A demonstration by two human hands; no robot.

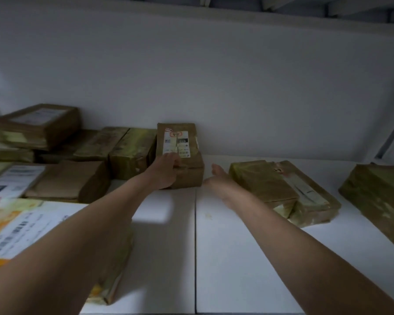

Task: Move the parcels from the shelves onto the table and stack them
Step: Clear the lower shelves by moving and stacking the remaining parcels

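Note:
A small brown parcel [187, 155] with a white label stands against the back wall of the white shelf [237, 258]. My left hand [165, 172] lies on its front left corner, fingers over the top edge near the label. My right hand [218, 178] hovers open just right of the parcel, not touching it, thumb up. A flat brown parcel [282, 189] lies right of that hand.
Several brown parcels [77, 160] are piled on the left, with a large labelled parcel [21, 226] under my left forearm. Another brown parcel [378, 201] lies at the far right. A white wall closes the back, and another shelf sits overhead.

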